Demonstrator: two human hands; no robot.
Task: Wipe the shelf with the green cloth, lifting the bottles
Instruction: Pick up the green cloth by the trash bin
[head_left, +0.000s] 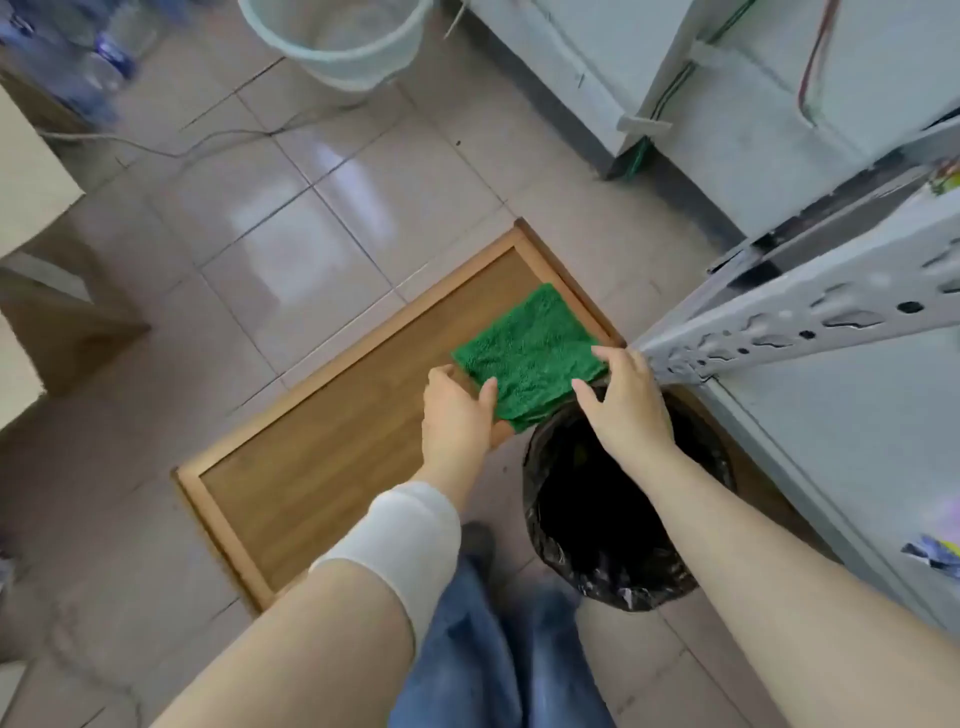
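At the far upper left stand blurred plastic bottles (104, 57), well away from the hands. Lower down, a wooden tray (322, 467) lies flat on the tiled floor. Above its far end the left hand (457, 410) holds the green cloth (530, 348) by the near left edge, thumb on top. The cloth is folded into a rough square and held out level. The right hand (628, 400) meets its near right corner with fingers fairly straight; I cannot tell whether it pinches or only touches. Below it sits a black-lined bin (644, 582), and to the right rises the slotted metal shelf unit (831, 312). The cloth looks light, soft and limp, so it would droop if held by one corner. A flat palm over the folded pad should suit wiping best.
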